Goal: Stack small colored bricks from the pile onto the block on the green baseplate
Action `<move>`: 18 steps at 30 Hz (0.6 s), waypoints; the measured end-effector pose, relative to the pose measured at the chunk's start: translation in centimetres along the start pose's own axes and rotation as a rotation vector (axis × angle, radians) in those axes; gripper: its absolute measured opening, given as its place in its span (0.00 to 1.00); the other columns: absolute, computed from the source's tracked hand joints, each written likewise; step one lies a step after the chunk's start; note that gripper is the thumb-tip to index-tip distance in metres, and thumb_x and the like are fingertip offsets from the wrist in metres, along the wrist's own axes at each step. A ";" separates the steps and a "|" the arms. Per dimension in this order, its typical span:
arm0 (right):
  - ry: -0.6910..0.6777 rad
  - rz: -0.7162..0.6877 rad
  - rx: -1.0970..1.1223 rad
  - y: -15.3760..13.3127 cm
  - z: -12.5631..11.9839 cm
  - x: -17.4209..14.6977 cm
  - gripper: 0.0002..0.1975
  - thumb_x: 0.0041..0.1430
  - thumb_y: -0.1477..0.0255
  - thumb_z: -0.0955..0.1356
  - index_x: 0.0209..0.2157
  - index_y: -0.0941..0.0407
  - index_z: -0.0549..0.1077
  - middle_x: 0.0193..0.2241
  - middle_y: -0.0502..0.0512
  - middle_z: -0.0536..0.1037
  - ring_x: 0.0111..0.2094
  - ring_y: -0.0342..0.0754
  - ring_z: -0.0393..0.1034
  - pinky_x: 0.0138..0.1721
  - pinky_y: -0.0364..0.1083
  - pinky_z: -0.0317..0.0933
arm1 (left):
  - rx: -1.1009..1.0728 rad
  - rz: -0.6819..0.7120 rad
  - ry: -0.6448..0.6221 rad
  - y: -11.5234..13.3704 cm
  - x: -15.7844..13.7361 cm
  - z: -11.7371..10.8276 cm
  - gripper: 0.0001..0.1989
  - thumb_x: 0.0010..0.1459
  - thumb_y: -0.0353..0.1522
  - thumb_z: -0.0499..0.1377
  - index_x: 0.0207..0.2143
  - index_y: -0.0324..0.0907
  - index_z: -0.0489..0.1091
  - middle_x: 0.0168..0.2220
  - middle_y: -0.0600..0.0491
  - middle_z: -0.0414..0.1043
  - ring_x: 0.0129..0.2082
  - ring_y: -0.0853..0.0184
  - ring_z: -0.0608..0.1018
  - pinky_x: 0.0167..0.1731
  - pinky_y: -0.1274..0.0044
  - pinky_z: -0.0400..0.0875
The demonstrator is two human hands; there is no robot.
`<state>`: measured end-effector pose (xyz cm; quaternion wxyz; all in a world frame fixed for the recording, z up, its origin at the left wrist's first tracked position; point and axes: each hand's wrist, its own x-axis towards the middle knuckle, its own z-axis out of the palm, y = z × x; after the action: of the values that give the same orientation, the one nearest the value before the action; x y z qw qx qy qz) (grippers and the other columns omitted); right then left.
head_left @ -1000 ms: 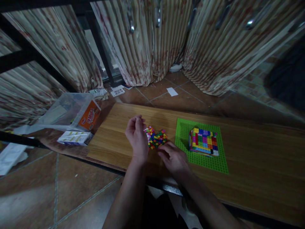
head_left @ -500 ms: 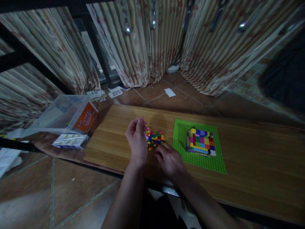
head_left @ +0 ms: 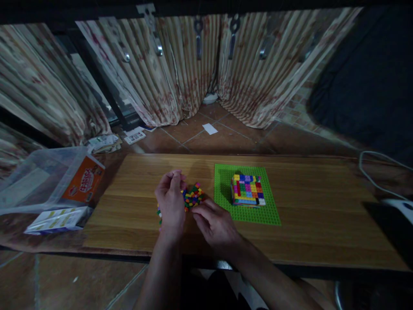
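Note:
A loose pile of small coloured toy building bricks (head_left: 192, 197) lies on the wooden table between my two hands, with a few more showing past the left wrist. My left hand (head_left: 171, 202) is raised over the pile's left side, fingers curled and thumb pressed to them; whatever they hold is hidden. At the pile's near right edge, my right hand (head_left: 214, 224) has its fingers bent together, and I cannot make out what is in them. To the right, a block built of multicoloured bricks (head_left: 248, 189) sits on a green studded baseplate (head_left: 224, 202).
The long wooden table (head_left: 309, 206) has a dark flat object and a white device (head_left: 398, 209) with a cable at its right end. Left of it stand a clear plastic bin (head_left: 41, 181), an orange box (head_left: 84, 178) and a white carton (head_left: 60, 219). Striped curtains (head_left: 174, 73) hang behind.
The view has swung to the right, so everything sits further left and the table's right end shows. Both hands stay by the brick pile, fingers still curled. The built block looks the same.

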<state>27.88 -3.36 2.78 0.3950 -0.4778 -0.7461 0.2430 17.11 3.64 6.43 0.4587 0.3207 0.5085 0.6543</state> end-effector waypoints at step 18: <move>0.955 0.593 0.871 6.2 -11.8 0.0 0.14 0.36 0.68 0.78 0.26 0.56 0.76 0.22 0.45 0.75 0.22 0.37 0.68 0.26 0.38 0.65 | 0.106 -0.029 -0.074 -0.5 -0.2 0.6 0.08 0.48 0.34 0.62 0.31 0.39 0.73 0.26 0.56 0.70 0.24 0.76 0.69 0.26 0.82 0.64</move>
<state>40.79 -0.84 4.87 0.7511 -0.5138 -0.1650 0.3804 17.89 3.68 6.09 0.4689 0.3611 0.5298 0.6075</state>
